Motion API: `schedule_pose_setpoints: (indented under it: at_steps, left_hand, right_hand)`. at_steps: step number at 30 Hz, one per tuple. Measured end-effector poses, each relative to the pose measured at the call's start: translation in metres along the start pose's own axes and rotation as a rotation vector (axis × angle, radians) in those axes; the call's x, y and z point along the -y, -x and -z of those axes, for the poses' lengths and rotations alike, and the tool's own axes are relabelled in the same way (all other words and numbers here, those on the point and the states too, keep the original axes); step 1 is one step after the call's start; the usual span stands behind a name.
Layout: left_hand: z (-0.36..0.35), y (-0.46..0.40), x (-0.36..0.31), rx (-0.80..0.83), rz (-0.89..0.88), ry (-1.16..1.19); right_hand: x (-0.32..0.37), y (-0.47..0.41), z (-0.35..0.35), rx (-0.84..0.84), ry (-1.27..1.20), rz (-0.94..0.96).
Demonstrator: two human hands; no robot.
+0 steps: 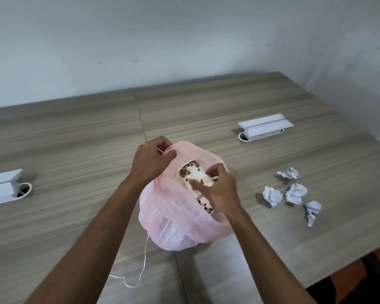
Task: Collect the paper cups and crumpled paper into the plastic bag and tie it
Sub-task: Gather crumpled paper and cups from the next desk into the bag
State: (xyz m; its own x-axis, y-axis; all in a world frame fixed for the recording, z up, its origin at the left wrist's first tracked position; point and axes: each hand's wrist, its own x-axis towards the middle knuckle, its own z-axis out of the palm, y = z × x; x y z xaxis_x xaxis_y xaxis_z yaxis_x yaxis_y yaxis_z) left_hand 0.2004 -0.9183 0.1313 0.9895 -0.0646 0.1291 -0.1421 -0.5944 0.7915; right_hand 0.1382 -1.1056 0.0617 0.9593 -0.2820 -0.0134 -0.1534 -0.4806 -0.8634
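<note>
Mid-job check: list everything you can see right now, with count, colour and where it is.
plastic bag: one, pink, table centre, mouth open
paper cups: at least two, cream with brown spots, inside the bag
crumpled paper: four balls, white, loose on the table right of the bag
string: one, white, trailing from the bag toward the near edge
cable ports: two, white, one far right, one at left edge
table: one, grey-brown woodgrain
wall: pale grey, behind
left hand: grip pinching the bag rim
right hand: at the bag mouth over the cups
</note>
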Motion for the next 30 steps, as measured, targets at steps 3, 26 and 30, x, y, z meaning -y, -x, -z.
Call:
schedule_pose_setpoints:
  at_steps: [3,26,30]
  left_hand:
    - [-0.003,0.0,-0.013,0.019,-0.046,0.006]
    - [-0.103,-0.045,-0.064,0.24,-0.226,0.02]
    - [-0.109,-0.043,-0.06,0.273,-0.207,0.012]
  right_hand:
    - [0.002,0.006,-0.013,0.291,-0.029,-0.019]
    - [-0.19,-0.035,0.114,-0.083,0.484,-0.346]
    - [-0.216,-0.048,0.107,0.073,0.554,-0.393]
